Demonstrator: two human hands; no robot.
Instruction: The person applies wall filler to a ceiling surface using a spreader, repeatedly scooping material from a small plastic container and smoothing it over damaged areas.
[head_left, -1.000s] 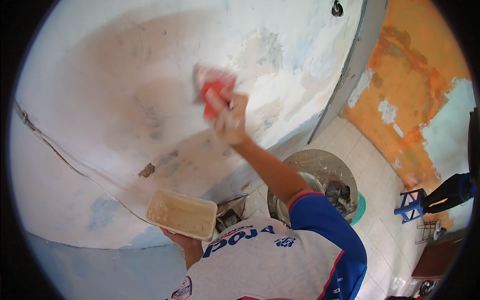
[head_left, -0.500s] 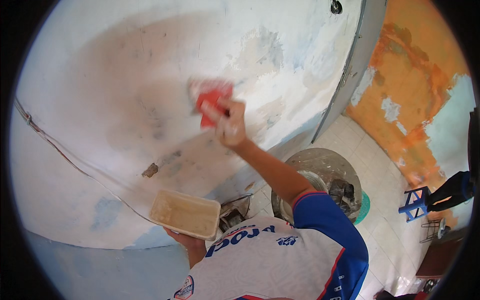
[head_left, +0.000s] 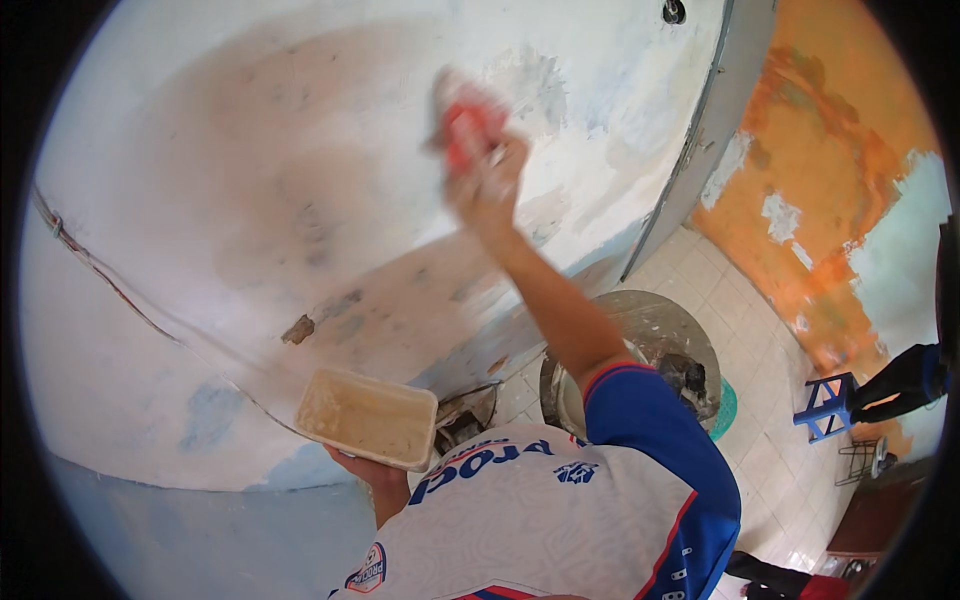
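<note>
My right hand (head_left: pixel 490 190) reaches up to the patchy white wall (head_left: pixel 330 120), its fingers closed round a red putty scraper (head_left: pixel 472 122). Motion blurs the blade, and I cannot tell whether it touches the wall. Lower down, my left hand (head_left: pixel 375 478) supports a rectangular beige plastic tub (head_left: pixel 362 452) from below. The tub is tilted so its inside shows, with pale residue on the bottom and sides. Most of the left hand's fingers are hidden under it. A small chipped hole (head_left: pixel 298 329) marks the wall above the tub.
A thin cable (head_left: pixel 130 300) runs down the wall at left. On the right are a grey metal frame (head_left: pixel 690 150), a round dusty tabletop (head_left: pixel 690 325) under my right arm, a blue stool (head_left: pixel 828 408) and another person's dark-clothed leg (head_left: pixel 900 385).
My right hand and the scraper have moved up and to the right along the wall. The left hand and the tub have shifted only slightly.
</note>
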